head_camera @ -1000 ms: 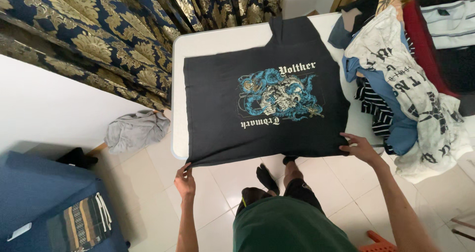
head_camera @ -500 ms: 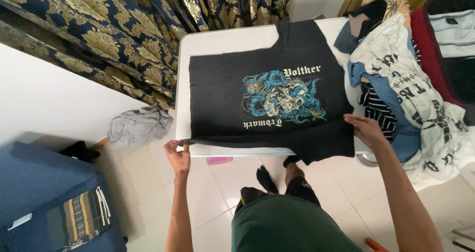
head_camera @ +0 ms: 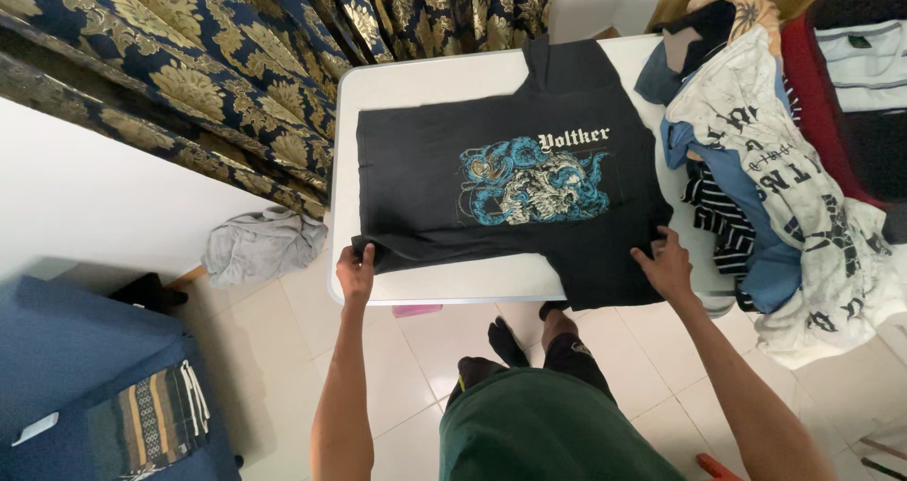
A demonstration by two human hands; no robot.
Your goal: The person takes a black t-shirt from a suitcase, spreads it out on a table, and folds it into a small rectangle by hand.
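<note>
White table (head_camera: pixel 444 79), curtain along its far-left corner. Black T-shirt (head_camera: pixel 416 174) with blue-and-cream print spread flat across the table, bottom hem doubled over near the front edge. Heap of clothes (head_camera: pixel 784 160) covers the right edge. Left hand (head_camera: pixel 355 271) pinches the folded hem at the front-left corner; right hand (head_camera: pixel 667 266) presses flat on the shirt's front-right part.

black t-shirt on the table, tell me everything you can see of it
The black t-shirt looks like soft cotton, with a blue and cream graphic on it. It lies flat on the white table, its near edge folded under. The left hand grips its near left corner; the right hand presses its near right side.
</note>
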